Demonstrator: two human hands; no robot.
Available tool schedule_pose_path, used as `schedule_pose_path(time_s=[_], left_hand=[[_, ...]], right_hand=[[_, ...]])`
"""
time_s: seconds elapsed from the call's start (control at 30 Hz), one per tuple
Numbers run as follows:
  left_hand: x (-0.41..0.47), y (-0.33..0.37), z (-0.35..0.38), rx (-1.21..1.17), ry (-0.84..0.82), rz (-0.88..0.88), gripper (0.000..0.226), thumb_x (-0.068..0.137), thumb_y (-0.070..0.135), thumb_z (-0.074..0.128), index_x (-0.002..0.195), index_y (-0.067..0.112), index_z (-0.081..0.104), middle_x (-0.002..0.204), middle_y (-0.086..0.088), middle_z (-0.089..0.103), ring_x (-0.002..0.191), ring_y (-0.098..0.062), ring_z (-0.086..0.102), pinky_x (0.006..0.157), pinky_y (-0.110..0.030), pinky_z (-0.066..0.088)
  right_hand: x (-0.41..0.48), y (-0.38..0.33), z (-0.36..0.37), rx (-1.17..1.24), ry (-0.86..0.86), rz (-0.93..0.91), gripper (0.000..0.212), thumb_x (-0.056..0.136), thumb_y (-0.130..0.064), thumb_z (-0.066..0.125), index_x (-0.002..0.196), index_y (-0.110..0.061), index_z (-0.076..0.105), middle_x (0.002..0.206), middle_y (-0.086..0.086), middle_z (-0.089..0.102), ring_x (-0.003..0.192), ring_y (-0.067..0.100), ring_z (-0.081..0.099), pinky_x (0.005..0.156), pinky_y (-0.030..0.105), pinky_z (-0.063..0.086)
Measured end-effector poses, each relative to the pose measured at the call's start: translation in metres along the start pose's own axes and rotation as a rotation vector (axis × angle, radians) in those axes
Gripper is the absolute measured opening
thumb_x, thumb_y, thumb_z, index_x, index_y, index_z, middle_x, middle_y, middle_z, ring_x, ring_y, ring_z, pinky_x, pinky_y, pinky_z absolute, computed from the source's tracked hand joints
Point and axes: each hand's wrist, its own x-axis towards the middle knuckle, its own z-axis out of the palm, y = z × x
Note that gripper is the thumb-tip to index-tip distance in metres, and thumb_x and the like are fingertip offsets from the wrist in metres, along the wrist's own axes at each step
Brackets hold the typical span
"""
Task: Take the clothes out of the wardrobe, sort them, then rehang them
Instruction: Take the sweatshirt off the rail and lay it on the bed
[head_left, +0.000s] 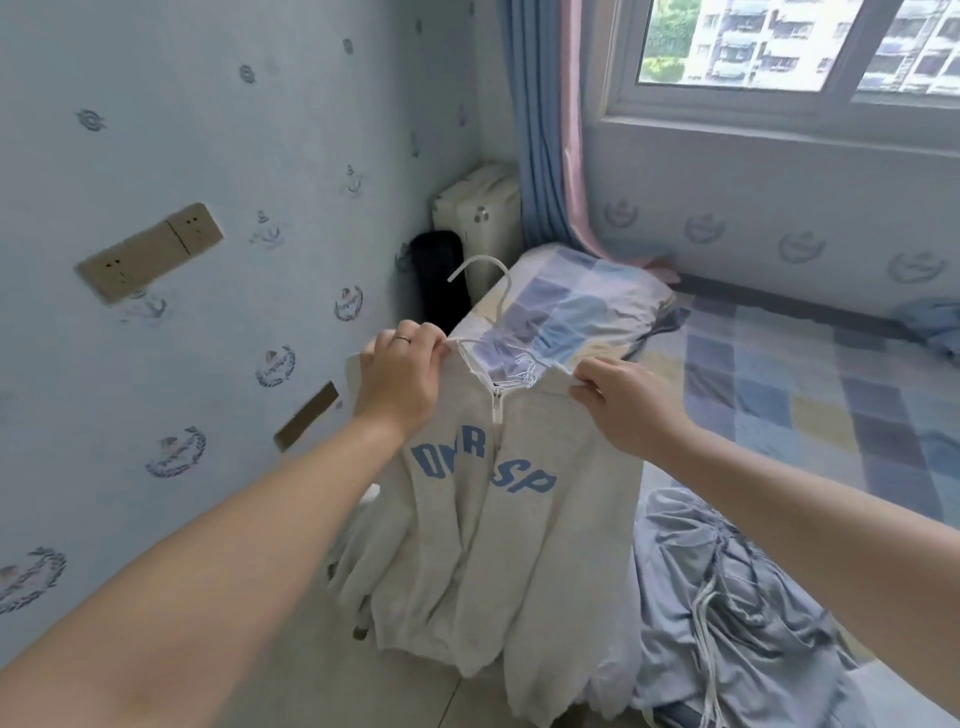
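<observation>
On the wall at the left sit beige sockets (150, 252). The left hand (402, 371) pinches one shoulder of a grey zip hoodie (498, 519), and the right hand (623, 402) pinches the other, the hands apart. The hoodie hangs on a white hanger (488, 283), held up in front of the checked bed (779, 395), where a blue garment (727, 613) lies.
</observation>
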Motion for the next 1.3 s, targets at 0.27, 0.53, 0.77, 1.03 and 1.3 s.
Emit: schedule_pose_path(time_s=[0.27, 0.53, 0.77, 1.03, 1.3], left_hand=[[0.027, 0.011, 0.113, 0.017, -0.223, -0.089, 0.019, 0.102, 0.024, 0.050, 0.107, 0.011, 0.063, 0.105, -0.008, 0.062, 0.100, -0.034, 0.051, 0.096, -0.044, 0.031], [0.034, -0.004, 0.197, 0.057, -0.407, -0.123, 0.016, 0.101, 0.023, 0.050, 0.107, 0.015, 0.062, 0.106, -0.007, 0.062, 0.103, -0.033, 0.051, 0.093, -0.040, 0.029], [0.052, -0.047, 0.286, 0.032, -0.527, -0.136, 0.016, 0.099, 0.014, 0.048, 0.110, 0.015, 0.060, 0.107, -0.006, 0.060, 0.104, -0.032, 0.049, 0.091, -0.039, 0.029], [0.059, -0.098, 0.404, -0.066, -0.576, -0.134, 0.015, 0.097, 0.012, 0.048, 0.106, 0.021, 0.056, 0.106, -0.003, 0.059, 0.099, -0.029, 0.047, 0.080, -0.032, 0.016], [0.079, -0.137, 0.506, -0.099, -0.637, -0.149, 0.020, 0.100, 0.019, 0.045, 0.116, 0.020, 0.056, 0.121, -0.004, 0.060, 0.113, -0.031, 0.047, 0.092, -0.040, 0.023]], right_hand=[[0.039, 0.096, 0.074, 0.054, -0.118, 0.126, 0.005, 0.094, -0.024, 0.057, 0.097, -0.022, 0.060, 0.096, -0.001, 0.060, 0.090, 0.030, 0.059, 0.062, 0.033, 0.037], [0.058, 0.145, 0.151, 0.087, -0.209, 0.309, 0.009, 0.094, -0.016, 0.054, 0.095, -0.014, 0.063, 0.099, 0.006, 0.060, 0.090, 0.034, 0.057, 0.062, 0.035, 0.038], [0.095, 0.182, 0.220, 0.083, -0.262, 0.396, 0.011, 0.095, -0.015, 0.053, 0.096, -0.013, 0.064, 0.096, 0.010, 0.061, 0.088, 0.036, 0.057, 0.065, 0.036, 0.036], [0.118, 0.219, 0.320, 0.037, -0.263, 0.584, 0.015, 0.096, -0.019, 0.047, 0.099, -0.010, 0.058, 0.101, 0.014, 0.060, 0.091, 0.038, 0.054, 0.075, 0.044, 0.043], [0.146, 0.261, 0.407, 0.000, -0.277, 0.698, 0.012, 0.096, -0.021, 0.044, 0.101, -0.013, 0.051, 0.102, 0.013, 0.058, 0.096, 0.037, 0.055, 0.077, 0.042, 0.036]])
